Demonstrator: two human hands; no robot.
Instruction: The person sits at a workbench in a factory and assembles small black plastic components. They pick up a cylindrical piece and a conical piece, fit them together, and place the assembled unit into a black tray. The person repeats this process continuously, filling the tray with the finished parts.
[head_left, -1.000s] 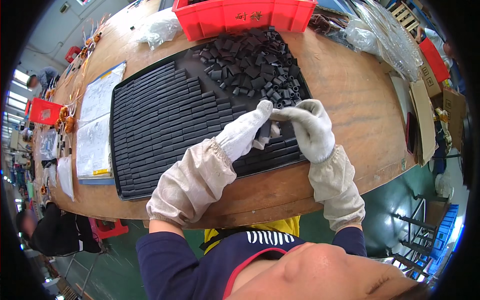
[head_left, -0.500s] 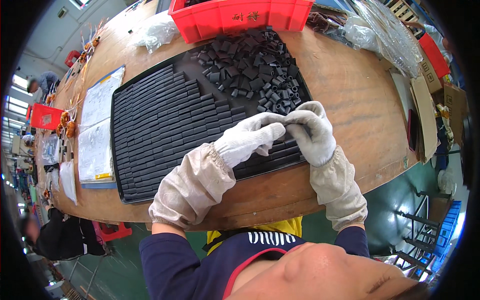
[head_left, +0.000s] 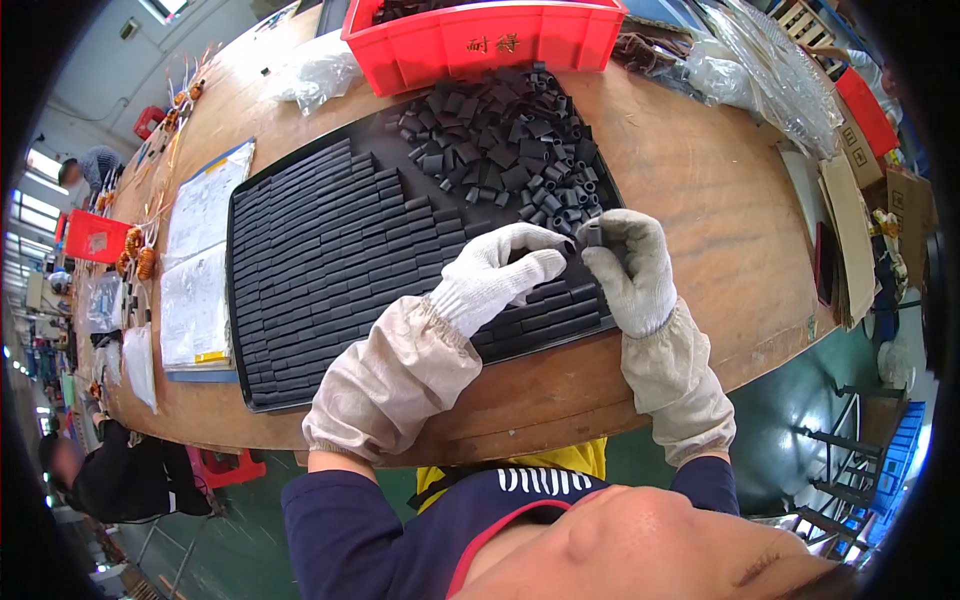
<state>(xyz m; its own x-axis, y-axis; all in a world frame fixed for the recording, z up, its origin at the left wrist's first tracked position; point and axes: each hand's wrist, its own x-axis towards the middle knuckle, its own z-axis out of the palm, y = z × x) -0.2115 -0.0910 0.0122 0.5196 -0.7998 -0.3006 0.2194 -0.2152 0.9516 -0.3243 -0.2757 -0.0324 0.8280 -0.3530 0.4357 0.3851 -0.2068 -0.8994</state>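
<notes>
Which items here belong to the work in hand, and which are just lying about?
In the work:
- left hand and right hand, gloved, meeting at a small black piece
- black tray with neat rows
- loose pile of black pieces

Lying about:
- red bin
- paper sheets
- clear plastic bags
- cardboard

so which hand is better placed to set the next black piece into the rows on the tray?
Right hand, probably: its fingertips already pinch a small black piece beside the loose pile. Left hand rests over the rows, seemingly empty.
</notes>
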